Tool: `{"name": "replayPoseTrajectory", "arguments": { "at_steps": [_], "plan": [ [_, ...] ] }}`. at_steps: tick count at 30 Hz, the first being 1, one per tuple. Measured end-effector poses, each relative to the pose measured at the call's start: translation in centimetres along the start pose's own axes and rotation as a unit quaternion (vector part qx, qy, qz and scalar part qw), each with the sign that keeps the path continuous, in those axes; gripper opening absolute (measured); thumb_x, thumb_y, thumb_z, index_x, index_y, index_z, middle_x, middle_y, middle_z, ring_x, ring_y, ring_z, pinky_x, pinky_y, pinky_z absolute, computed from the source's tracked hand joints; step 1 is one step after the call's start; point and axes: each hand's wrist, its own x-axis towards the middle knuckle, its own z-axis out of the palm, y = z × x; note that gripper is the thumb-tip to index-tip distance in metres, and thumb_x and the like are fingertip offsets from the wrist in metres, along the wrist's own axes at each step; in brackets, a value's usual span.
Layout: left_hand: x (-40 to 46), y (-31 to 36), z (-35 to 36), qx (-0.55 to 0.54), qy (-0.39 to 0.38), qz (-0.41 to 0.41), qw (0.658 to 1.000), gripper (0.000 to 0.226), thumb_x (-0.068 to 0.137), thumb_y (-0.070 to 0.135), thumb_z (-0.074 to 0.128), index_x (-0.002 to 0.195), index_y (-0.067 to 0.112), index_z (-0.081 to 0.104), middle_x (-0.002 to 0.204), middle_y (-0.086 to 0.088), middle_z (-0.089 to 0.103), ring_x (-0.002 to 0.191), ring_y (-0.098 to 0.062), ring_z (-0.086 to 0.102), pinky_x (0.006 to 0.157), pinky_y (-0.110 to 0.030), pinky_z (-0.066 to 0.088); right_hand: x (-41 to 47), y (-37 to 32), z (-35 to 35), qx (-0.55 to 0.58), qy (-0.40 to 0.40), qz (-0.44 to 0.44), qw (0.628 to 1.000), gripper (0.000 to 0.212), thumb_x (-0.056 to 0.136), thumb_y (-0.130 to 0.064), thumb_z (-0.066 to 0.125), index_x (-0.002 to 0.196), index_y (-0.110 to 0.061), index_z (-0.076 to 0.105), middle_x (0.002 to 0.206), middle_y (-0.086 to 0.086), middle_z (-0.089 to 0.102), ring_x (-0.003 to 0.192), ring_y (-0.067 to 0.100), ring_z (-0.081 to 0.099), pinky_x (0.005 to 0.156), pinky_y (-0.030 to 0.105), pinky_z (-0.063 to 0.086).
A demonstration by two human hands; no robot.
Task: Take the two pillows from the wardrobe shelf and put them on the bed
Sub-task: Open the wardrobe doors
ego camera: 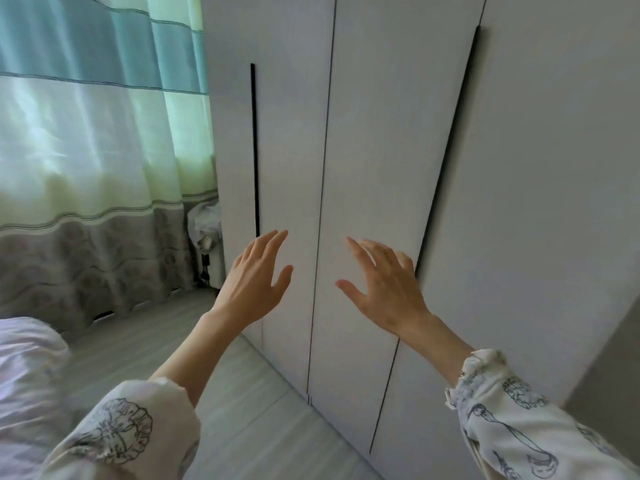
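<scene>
A white wardrobe (381,133) fills the middle and right of the view, its doors closed, so the pillows inside are hidden. Black strip handles run down two doors, one on the left (254,150) and one on the right (446,150). My left hand (258,282) is raised with fingers spread, just below the left handle's lower end. My right hand (384,285) is also spread, its fingertips near the lower end of the right handle. Both hands hold nothing. The bed (24,375) with pale pink-white bedding shows at the lower left.
A green, white and grey curtain (97,150) hangs at the left over a bright window. A narrow strip of grey wood floor (249,393) lies between bed and wardrobe. A small white bundle (206,220) sits in the corner beside the wardrobe.
</scene>
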Motion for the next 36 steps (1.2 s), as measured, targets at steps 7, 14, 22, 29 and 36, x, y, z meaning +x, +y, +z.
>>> {"name": "replayPoseTrajectory", "arguments": {
  "at_steps": [7,14,22,29,36],
  "plan": [
    [8.4,-7.2,2.9,0.029,0.028,-0.06,0.997,0.057,0.092,0.029,0.05,0.143,0.013,0.03,0.146,-0.009,0.037,0.132,-0.026,0.036,0.106,-0.04,0.03,12.9,1.6,6.7,0.056,0.001,-0.073,0.996,0.065,0.091,-0.05,0.043,0.145,-0.02,0.024,0.145,0.005,0.038,0.133,0.022,0.034,0.106,0.048,0.026],
    [14.5,-16.1,5.4,0.064,0.034,-0.079,0.994,0.056,0.092,0.028,0.05,0.142,0.011,0.031,0.144,-0.008,0.041,0.134,-0.023,0.034,0.108,-0.038,0.027,24.1,1.3,12.9,0.045,0.007,-0.129,0.991,0.063,0.091,-0.046,0.044,0.145,-0.021,0.024,0.144,0.004,0.037,0.133,0.021,0.033,0.106,0.048,0.025],
    [23.9,-29.3,9.1,0.034,0.017,-0.067,0.997,0.056,0.094,0.031,0.047,0.144,0.016,0.027,0.147,-0.004,0.036,0.134,-0.021,0.033,0.108,-0.035,0.028,37.8,-0.3,21.9,0.028,0.023,-0.101,0.994,0.062,0.092,-0.043,0.044,0.146,-0.021,0.022,0.146,0.005,0.036,0.135,0.02,0.03,0.11,0.046,0.021],
    [34.0,-40.7,9.8,-0.009,0.027,-0.058,0.998,0.055,0.094,0.032,0.046,0.144,0.019,0.028,0.147,-0.003,0.035,0.133,-0.022,0.034,0.106,-0.042,0.034,50.7,-2.9,27.5,0.039,0.049,-0.047,0.997,0.06,0.093,-0.038,0.044,0.145,-0.019,0.024,0.146,0.007,0.036,0.137,0.021,0.027,0.112,0.046,0.017],
    [42.6,-47.3,15.0,-0.113,0.006,-0.048,0.992,0.055,0.096,0.03,0.044,0.145,0.016,0.023,0.149,-0.005,0.033,0.136,-0.017,0.03,0.103,-0.024,0.022,59.9,-1.5,31.2,0.005,0.065,-0.051,0.997,0.058,0.094,-0.034,0.044,0.145,-0.016,0.024,0.152,0.01,0.026,0.141,0.024,0.02,0.116,0.041,0.009]
  ]
}}
